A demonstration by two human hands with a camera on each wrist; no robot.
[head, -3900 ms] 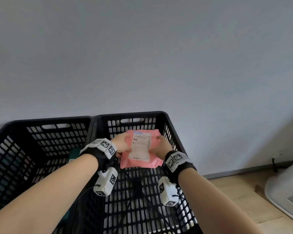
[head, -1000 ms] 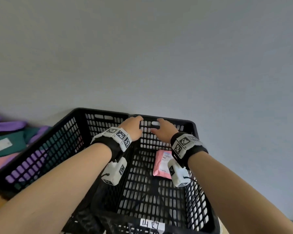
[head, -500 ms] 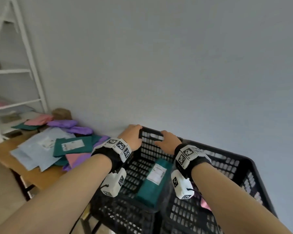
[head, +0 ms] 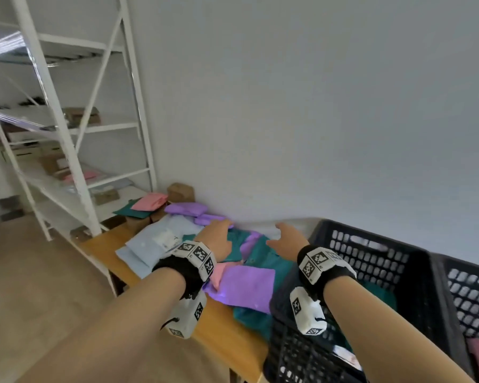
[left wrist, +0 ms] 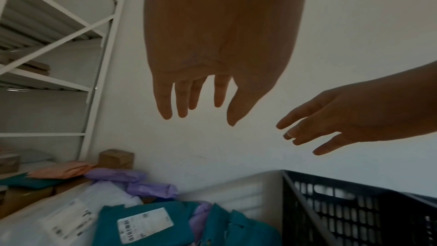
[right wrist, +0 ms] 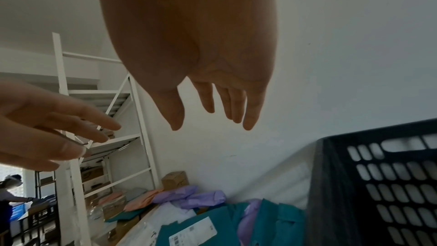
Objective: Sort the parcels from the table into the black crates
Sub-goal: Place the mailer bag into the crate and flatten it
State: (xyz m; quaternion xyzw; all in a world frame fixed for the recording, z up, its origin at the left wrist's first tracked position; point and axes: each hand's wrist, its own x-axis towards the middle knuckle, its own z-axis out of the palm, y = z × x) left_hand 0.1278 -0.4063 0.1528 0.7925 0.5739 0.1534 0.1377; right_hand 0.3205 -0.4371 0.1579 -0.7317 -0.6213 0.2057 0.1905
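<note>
Head view has a wooden table pushed against a plain white wall, with a white metal shelf rack off to the left and pale wood flooring. Parcels are heaped on the table in teal, purple, pink and light blue, overlapping too much to count properly. Two black crates sit at the table's right end, the far one cut off by the frame. Left hand and right hand both hang over the pile with fingers loosely spread, holding nothing. Shelf contents are too blurry to make out.
</note>
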